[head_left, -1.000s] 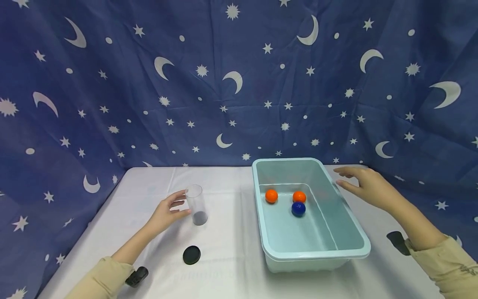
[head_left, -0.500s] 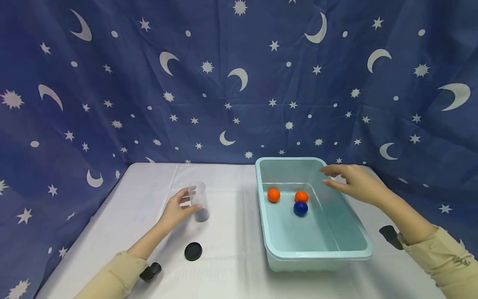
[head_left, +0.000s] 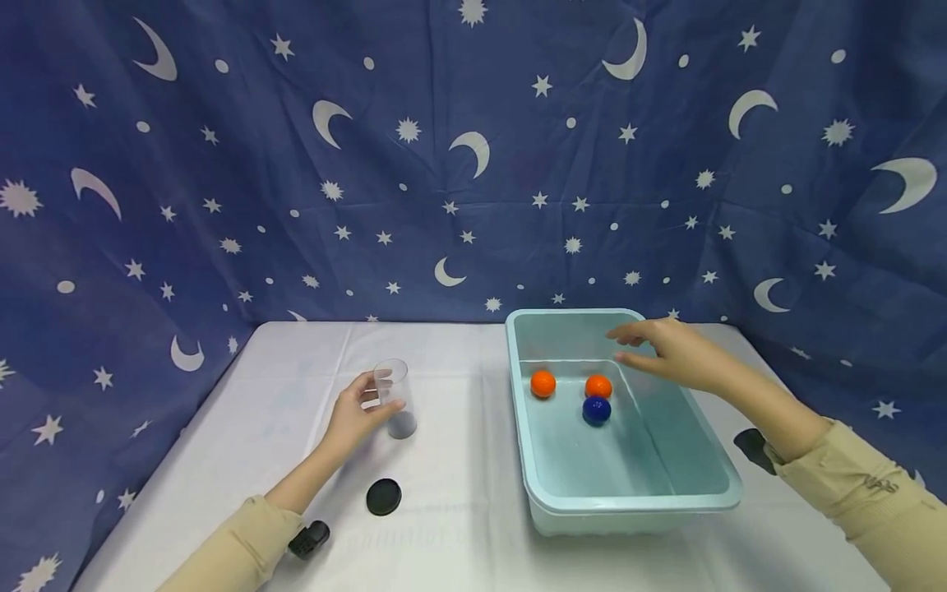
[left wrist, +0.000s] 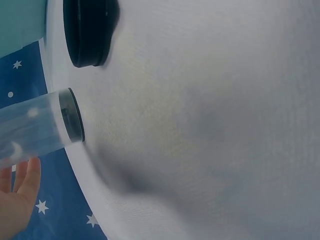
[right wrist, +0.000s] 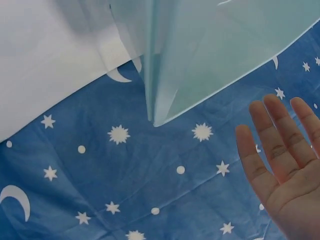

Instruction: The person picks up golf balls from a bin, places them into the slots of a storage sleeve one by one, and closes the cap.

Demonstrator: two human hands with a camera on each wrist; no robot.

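My left hand [head_left: 351,423] holds a clear cylindrical container [head_left: 402,390], fingers behind it and thumb across its front. This container stands upright on the table, its base dark. Fingertips show along its side in the left wrist view. A round black lid [head_left: 383,497] lies nearer the front. Over the far right part of a pale turquoise tub [head_left: 636,503] is my right hand [head_left: 669,353], fingers extended, holding nothing; its palm [right wrist: 300,200] shows in the right wrist view. Inside the tub are an orange ball [head_left: 543,384], a second orange ball [head_left: 598,387] and a blue ball [head_left: 597,410].
A white cloth [head_left: 459,460] covers the table. Behind it and along the sides hangs a blue curtain [head_left: 518,263] with moons and stars. The tub's raised walls stand between the container and the right forearm [head_left: 769,411].
My right hand has moved left, from beside the tub's right rim to above its inside. My left hand has closed in around the container, its thumb now across the front.
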